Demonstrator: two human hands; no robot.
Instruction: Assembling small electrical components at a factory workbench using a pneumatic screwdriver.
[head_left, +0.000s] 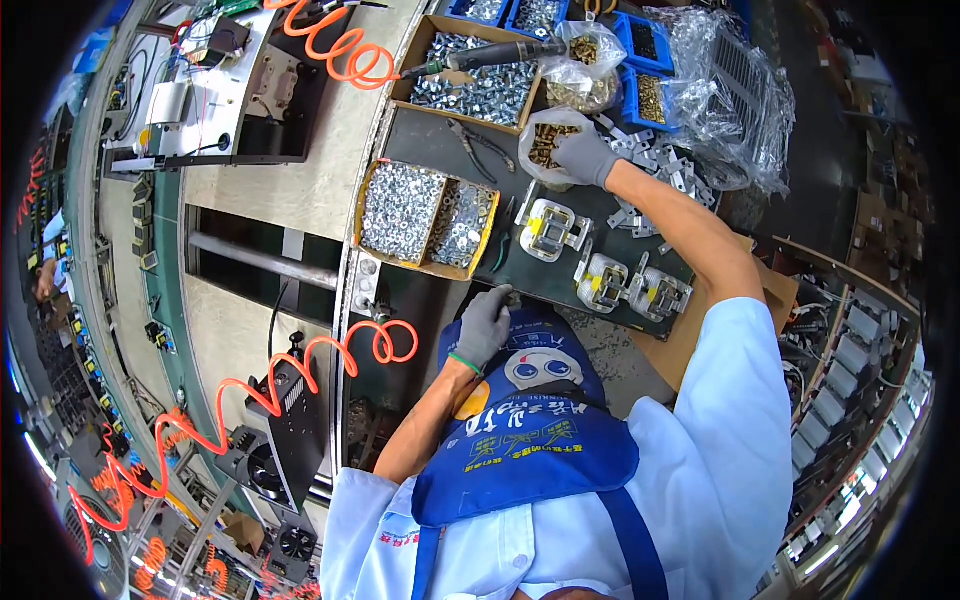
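Note:
My right hand [586, 158], in a grey glove, reaches into an open clear plastic bag [536, 122] of small brass-coloured fasteners [548, 146]. Its fingertips are hidden among them. In front of my apron, my left hand [485, 326], also gloved, is closed near the table edge; a small thing seems to be at its fingertips, too small to name. Beyond it lie white metal bracket assemblies with yellow parts: one [549, 230] stands alone and two [603, 284] sit together at the right. Pliers [480, 150] with dark handles lie left of the bag.
A divided box [437, 215] of nuts and small metal parts stands left of the assemblies. Behind it, a cardboard box [516, 123] of screws has a dark power screwdriver [505, 54] across it. Blue bins [648, 98], loose flat brackets [650, 160] and plastic-wrapped parts [735, 95] fill the right.

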